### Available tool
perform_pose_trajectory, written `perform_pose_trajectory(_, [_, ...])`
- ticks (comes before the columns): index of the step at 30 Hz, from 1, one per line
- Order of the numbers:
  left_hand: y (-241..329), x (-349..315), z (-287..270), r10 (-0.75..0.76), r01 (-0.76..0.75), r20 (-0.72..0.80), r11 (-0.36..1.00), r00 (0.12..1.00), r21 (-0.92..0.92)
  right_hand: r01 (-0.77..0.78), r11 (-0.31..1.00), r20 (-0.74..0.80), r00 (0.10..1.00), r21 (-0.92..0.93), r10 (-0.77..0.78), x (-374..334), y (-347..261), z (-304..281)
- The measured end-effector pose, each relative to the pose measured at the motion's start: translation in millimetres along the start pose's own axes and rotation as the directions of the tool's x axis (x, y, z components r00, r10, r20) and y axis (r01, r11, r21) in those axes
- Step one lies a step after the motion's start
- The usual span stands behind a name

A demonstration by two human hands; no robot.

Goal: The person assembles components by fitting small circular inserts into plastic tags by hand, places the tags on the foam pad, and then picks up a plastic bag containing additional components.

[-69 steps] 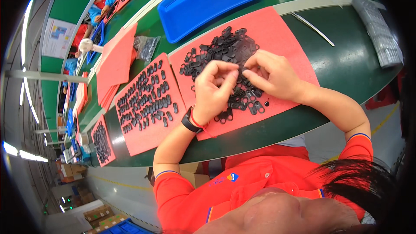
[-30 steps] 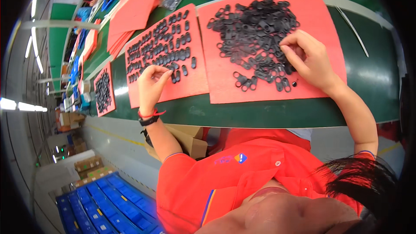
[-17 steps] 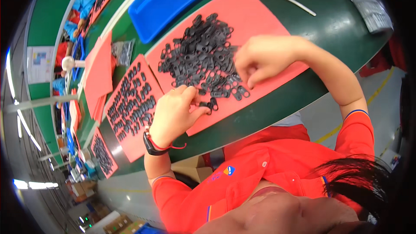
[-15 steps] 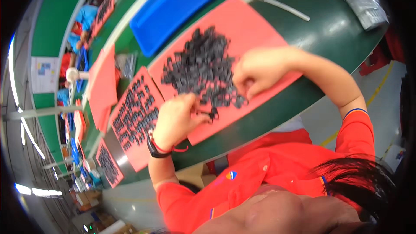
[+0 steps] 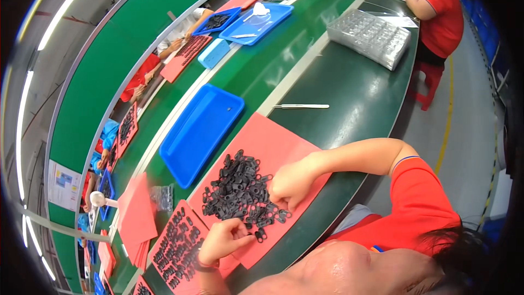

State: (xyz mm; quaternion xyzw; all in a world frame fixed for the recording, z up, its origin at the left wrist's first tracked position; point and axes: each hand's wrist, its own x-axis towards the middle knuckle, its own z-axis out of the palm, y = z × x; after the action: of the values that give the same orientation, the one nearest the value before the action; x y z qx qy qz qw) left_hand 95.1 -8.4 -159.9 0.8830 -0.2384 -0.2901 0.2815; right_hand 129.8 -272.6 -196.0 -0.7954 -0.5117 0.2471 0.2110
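Observation:
A loose pile of small black looped parts [image 5: 234, 188] lies on a salmon-pink sheet [image 5: 273, 136]. My right hand [image 5: 295, 186] is closed at the pile's right edge, fingertips bent down among the parts; whatever they pinch is hidden. At the near edge of the pile, my left hand [image 5: 222, 242] has its fingers curled and its thumb drawn in, beside one black part [image 5: 261, 235]. I cannot make out anything between these fingers. Under and beyond the left wrist, a second pink sheet carries spaced rows of black parts [image 5: 177, 246].
Beyond the pile sits a blue tray [image 5: 199, 136]. Tweezers [image 5: 303, 106] lie on the dark green table [image 5: 349, 125], with a stack of clear plastic trays [image 5: 371, 38] farther right. Pink sheets [image 5: 136, 213] lie left. A co-worker in red [image 5: 441, 16] works at the far right.
The view has tilted up and turned, bringing the clear trays and a co-worker into sight. Both hands remain curled at the pile, with little visible shift relative to it.

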Motion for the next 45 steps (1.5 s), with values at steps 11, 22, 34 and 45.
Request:
perform_pose_trajectory(11, [17.5, 16.4, 7.3, -0.02, -0.165, -0.261, 0.728, 0.965, -0.666, 0.074, 0.976, -0.12, 0.988, -0.204, -0.1, 8.1, 2.9, 6.2])
perform_pose_trajectory(22, [21.3, 42.2, 51.7, -0.052, -0.288, -0.407, 0.625, 0.912, -0.726, 0.167, 0.859, -0.494, 0.862, 0.484, 0.111, 7.4, -2.0, 1.1])
perform_pose_trajectory(34, [6.7, 45.5, 40.3, -0.148, -0.32, -0.523, 0.643, 0.84, -0.696, 0.355, 0.757, -0.728, 0.648, 0.548, 0.223, 20.6, -3.9, 6.2])
perform_pose_trajectory(45, [-4.6, 50.2, 49.9, -0.141, -0.381, -0.487, 0.455, 0.862, -0.805, 0.265, 0.509, -0.515, 0.729, 0.819, 0.451, 15.9, -18.3, 5.7])
